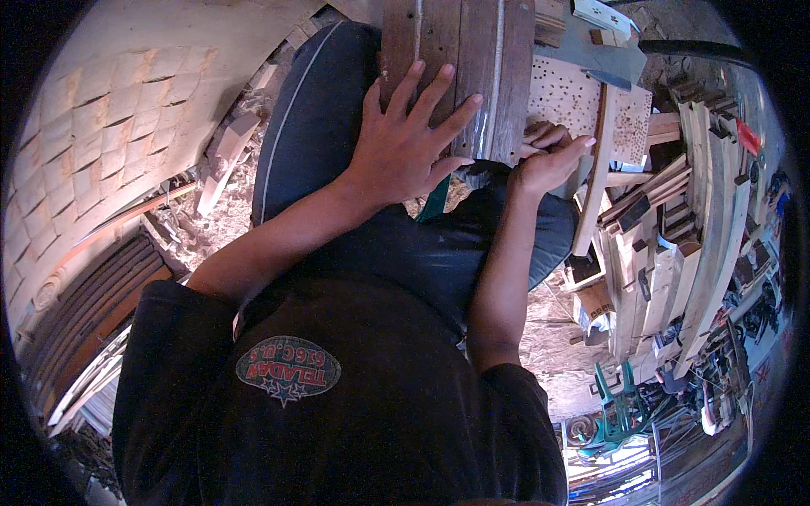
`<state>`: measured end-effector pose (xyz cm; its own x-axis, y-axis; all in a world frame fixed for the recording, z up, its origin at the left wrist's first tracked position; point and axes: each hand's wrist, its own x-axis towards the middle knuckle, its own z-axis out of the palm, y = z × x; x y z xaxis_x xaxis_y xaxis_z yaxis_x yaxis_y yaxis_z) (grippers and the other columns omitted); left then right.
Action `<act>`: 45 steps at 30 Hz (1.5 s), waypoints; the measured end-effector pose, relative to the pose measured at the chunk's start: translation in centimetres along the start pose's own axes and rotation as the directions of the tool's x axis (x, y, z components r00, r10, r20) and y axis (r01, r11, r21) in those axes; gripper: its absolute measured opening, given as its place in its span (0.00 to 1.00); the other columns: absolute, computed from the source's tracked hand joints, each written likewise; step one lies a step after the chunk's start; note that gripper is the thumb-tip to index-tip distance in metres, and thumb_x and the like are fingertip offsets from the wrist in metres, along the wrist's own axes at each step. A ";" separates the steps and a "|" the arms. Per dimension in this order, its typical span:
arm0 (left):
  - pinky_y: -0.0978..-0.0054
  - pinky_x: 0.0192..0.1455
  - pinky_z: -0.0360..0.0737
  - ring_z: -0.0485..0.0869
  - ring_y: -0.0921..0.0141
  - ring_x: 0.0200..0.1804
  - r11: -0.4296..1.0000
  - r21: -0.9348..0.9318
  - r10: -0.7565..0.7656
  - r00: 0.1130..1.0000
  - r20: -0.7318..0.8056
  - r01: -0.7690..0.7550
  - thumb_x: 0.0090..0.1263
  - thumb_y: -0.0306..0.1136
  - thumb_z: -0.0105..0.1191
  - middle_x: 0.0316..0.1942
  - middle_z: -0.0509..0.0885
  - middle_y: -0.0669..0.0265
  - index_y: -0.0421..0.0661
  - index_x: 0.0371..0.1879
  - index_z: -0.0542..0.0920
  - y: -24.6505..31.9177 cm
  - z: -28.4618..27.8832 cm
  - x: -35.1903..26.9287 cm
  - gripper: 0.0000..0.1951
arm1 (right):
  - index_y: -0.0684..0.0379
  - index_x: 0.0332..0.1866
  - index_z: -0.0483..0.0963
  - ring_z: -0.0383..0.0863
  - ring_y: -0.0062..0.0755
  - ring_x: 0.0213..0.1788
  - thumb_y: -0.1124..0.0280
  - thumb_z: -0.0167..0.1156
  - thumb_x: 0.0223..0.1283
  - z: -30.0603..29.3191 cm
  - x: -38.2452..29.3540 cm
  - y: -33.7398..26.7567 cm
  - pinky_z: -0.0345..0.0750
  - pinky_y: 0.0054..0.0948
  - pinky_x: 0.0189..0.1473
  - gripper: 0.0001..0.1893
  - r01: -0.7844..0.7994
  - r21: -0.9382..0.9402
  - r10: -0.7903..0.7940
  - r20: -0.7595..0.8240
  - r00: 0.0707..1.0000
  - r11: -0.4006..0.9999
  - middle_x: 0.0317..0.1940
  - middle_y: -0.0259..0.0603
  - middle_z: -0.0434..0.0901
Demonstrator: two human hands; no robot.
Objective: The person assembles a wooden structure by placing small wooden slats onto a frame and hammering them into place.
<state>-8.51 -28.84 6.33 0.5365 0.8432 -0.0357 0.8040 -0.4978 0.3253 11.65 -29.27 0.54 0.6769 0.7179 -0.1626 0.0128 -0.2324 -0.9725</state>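
A dark wooden panel (436,38) of joined boards, with pale lengthwise lines and small holes, lies before me. My left hand (411,136) rests palm down on its left part, fingers spread. My right hand (547,158) is at the panel's lower right corner, palm turned up, thumb out to the right and fingers curled; whether they hold anything is hidden. To the right of it lies a hammer (598,152) with a metal head and a long wooden handle that juts past a pale block full of small holes (560,88).
Wood offcuts (610,38) lie at the upper right. Long timber pieces (702,234) are stacked on the right, with a green plastic chair (617,405) below. A woven wall panel (114,120) stands left; shavings (221,171) cover the ground. People are far off at right.
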 end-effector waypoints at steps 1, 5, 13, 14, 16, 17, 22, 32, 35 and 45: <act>0.34 0.68 0.58 0.55 0.47 0.78 1.000 0.001 0.000 1.000 0.000 0.000 0.61 0.58 0.62 0.80 0.56 0.56 0.68 0.77 0.63 0.0 0.0 0.0 0.42 | 0.57 0.14 0.56 0.68 0.38 0.21 0.40 0.28 0.79 0.1 -0.1 0.0 0.69 0.34 0.33 0.38 -0.021 0.075 0.021 0.002 1.000 0.997 0.13 0.41 0.64; 0.33 0.68 0.58 0.55 0.47 0.78 1.000 0.001 -0.003 1.000 0.007 0.003 0.61 0.59 0.61 0.79 0.56 0.55 0.68 0.77 0.63 0.0 -0.1 0.0 0.42 | 0.55 0.16 0.54 0.64 0.37 0.22 0.39 0.32 0.78 0.2 -0.3 -0.3 0.67 0.35 0.34 0.36 -0.039 0.194 0.034 0.033 0.999 0.980 0.13 0.39 0.59; 0.34 0.68 0.58 0.56 0.48 0.78 1.000 -0.003 0.006 1.000 -0.017 -0.006 0.63 0.59 0.60 0.80 0.56 0.56 0.68 0.77 0.64 0.0 0.1 -0.1 0.41 | 0.60 0.14 0.61 0.69 0.41 0.22 0.41 0.26 0.79 -0.6 0.2 0.9 0.69 0.37 0.33 0.40 -0.029 -0.016 0.029 0.019 0.999 0.999 0.13 0.42 0.66; 0.35 0.69 0.58 0.56 0.48 0.78 1.000 0.000 0.006 1.000 -0.018 -0.006 0.62 0.59 0.60 0.80 0.56 0.56 0.68 0.77 0.64 0.0 0.1 -0.1 0.41 | 0.60 0.14 0.62 0.69 0.41 0.22 0.42 0.25 0.80 -0.7 0.3 1.2 0.69 0.38 0.34 0.40 0.003 -0.107 -0.001 0.019 1.000 0.994 0.13 0.42 0.67; 0.35 0.69 0.57 0.56 0.48 0.78 1.000 0.004 0.004 1.000 -0.020 -0.004 0.62 0.60 0.60 0.80 0.56 0.56 0.68 0.77 0.64 0.0 0.2 -0.2 0.41 | 0.60 0.14 0.62 0.69 0.41 0.22 0.43 0.25 0.80 -0.7 0.5 1.4 0.69 0.38 0.34 0.40 0.004 -0.103 -0.004 0.005 1.000 0.995 0.13 0.42 0.67; 0.33 0.66 0.59 0.56 0.48 0.78 1.000 -0.013 0.009 1.000 -0.028 -0.009 0.62 0.59 0.62 0.79 0.56 0.56 0.68 0.76 0.65 0.0 0.2 -0.2 0.41 | 0.61 0.14 0.63 0.69 0.41 0.22 0.44 0.24 0.81 -0.7 0.5 1.6 0.69 0.39 0.34 0.40 0.006 -0.098 -0.007 -0.010 1.000 0.995 0.13 0.41 0.68; 0.31 0.64 0.61 0.56 0.49 0.78 1.000 -0.026 -0.004 0.998 -0.064 0.002 0.61 0.57 0.64 0.78 0.58 0.57 0.68 0.75 0.66 -0.1 0.7 -0.2 0.40 | 0.55 0.17 0.55 0.64 0.35 0.22 0.37 0.33 0.78 0.1 -0.2 0.1 0.67 0.33 0.33 0.36 -0.038 0.076 0.039 -0.001 0.999 0.996 0.14 0.39 0.61; 0.33 0.64 0.61 0.60 0.53 0.75 0.995 -0.087 0.034 0.991 -0.131 -0.045 0.57 0.57 0.66 0.75 0.63 0.62 0.71 0.71 0.71 -1.0 0.8 -0.3 0.38 | 0.56 0.18 0.58 0.67 0.36 0.25 0.37 0.36 0.77 0.0 -0.5 -0.5 0.68 0.34 0.35 0.35 -0.130 0.129 0.132 -0.009 0.991 0.983 0.18 0.40 0.66; 0.36 0.67 0.59 0.62 0.53 0.74 0.997 -0.047 0.045 0.984 -0.171 -0.054 0.56 0.59 0.65 0.75 0.64 0.63 0.71 0.71 0.72 -1.2 0.8 -0.5 0.39 | 0.60 0.20 0.64 0.69 0.36 0.27 0.38 0.34 0.78 -0.1 -0.7 -0.4 0.70 0.34 0.36 0.37 -0.062 0.050 0.061 0.016 0.998 0.997 0.20 0.42 0.71; 0.34 0.72 0.55 0.62 0.50 0.75 0.994 -0.077 0.062 0.972 -0.226 -0.081 0.54 0.59 0.68 0.75 0.65 0.61 0.69 0.70 0.73 -1.9 1.0 -0.6 0.40 | 0.67 0.44 0.79 0.79 0.42 0.48 0.63 0.56 0.73 -6.0 -0.5 -1.4 0.73 0.39 0.57 0.15 0.399 -0.332 -0.464 -0.143 0.874 0.855 0.43 0.48 0.82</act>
<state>-10.07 -28.64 4.76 0.5132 0.8349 0.1987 0.7359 -0.5472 0.3988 15.73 -33.25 2.95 0.6913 0.6414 0.3326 0.5253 -0.1300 -0.8409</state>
